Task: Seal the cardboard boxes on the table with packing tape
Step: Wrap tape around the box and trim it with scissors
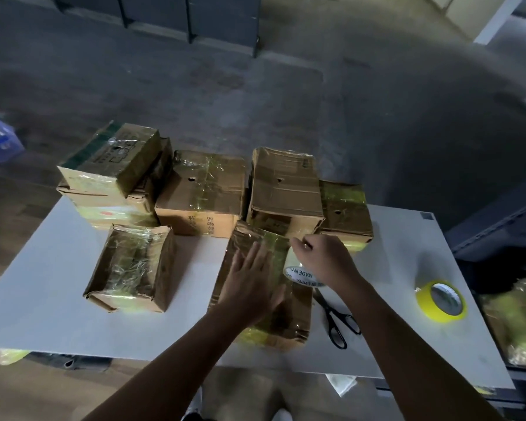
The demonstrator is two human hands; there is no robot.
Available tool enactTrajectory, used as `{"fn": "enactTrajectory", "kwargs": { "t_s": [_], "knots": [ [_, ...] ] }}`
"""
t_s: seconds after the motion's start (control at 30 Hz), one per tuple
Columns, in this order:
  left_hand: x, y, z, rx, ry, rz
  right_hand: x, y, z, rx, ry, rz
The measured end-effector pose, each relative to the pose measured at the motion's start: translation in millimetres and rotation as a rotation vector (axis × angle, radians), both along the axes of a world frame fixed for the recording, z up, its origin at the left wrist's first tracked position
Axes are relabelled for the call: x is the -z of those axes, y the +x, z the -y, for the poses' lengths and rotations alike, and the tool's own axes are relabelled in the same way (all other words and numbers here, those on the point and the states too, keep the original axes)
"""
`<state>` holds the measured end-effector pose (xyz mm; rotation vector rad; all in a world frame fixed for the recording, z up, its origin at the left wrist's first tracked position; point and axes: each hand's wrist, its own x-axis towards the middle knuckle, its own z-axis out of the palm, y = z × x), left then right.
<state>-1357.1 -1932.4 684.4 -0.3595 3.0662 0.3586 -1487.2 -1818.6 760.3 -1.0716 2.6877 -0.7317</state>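
Observation:
A cardboard box (289,317), partly wrapped in clear yellowish tape, lies on the white table (43,299) in front of me. My left hand (249,281) lies flat on its top with fingers spread. My right hand (322,256) grips a roll of clear packing tape (298,273) at the box's right side, with its fingers over the roll and tape running onto the box top. Several other taped boxes, among them a small box (131,268) at the left and a middle box (201,192) behind, stand on the table.
Black scissors (336,317) lie right of the box. A second yellow tape roll (441,300) sits near the table's right edge. Stacked boxes (110,174) stand at the back left and taller ones (286,186) at the back right. A dark bin (498,238) stands beyond the right edge.

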Motion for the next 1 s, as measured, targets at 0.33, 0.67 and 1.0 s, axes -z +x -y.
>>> {"fn": "enactTrajectory", "kwargs": {
  "t_s": [0.33, 0.67, 1.0],
  "knots": [
    [11, -2, -12, 0.058, 0.022, 0.069, 20, -6, -25, 0.028, -0.303, 0.379],
    [11, -4, -13, 0.057, 0.01, 0.132, 41, -27, -86, 0.118, 0.221, 0.103],
    [-21, -32, -97, -0.083, 0.017, 0.354, 76, -19, -71, 0.127, 0.298, 0.13]
  ]
}}
